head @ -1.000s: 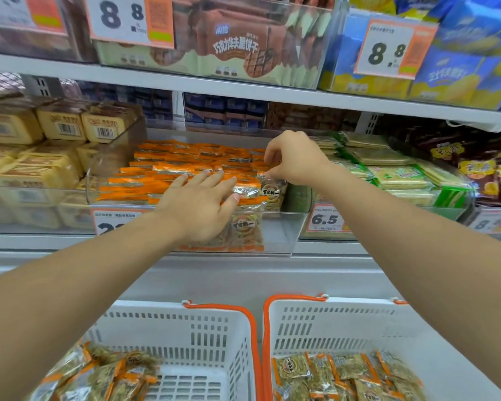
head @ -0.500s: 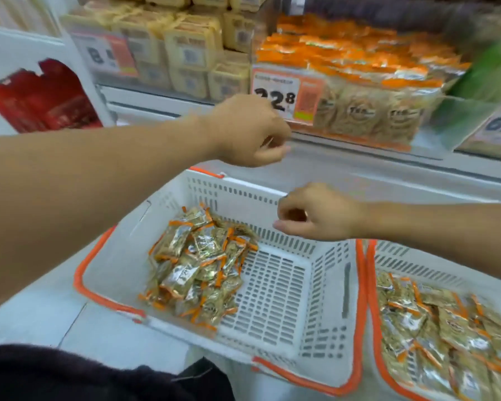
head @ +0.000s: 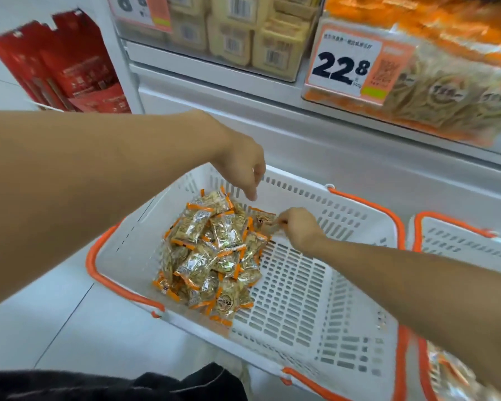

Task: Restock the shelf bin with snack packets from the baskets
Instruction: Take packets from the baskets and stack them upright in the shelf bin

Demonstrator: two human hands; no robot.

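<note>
Your right hand (head: 297, 227) pinching one snack packet (head: 262, 217) in the white basket (head: 344, 328), your left hand (head: 240, 166) just above it, fingers loose, holding nothing

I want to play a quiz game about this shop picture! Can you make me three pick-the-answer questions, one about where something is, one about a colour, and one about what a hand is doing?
1. Where does the pile of clear, orange-edged snack packets lie in the white slotted plastic basket?
A. its left part
B. its right part
C. outside it, on the floor

2. What colour are the basket's handles?
A. blue
B. orange
C. green

3. What is the right hand doing?
A. lying flat on the shelf
B. pinching one packet
C. gripping a handle

Answers: 1 A, the right part shows bare slots. 2 B, orange loops line the rims. 3 B, its fingertips close on a packet at the pile's edge.
</note>
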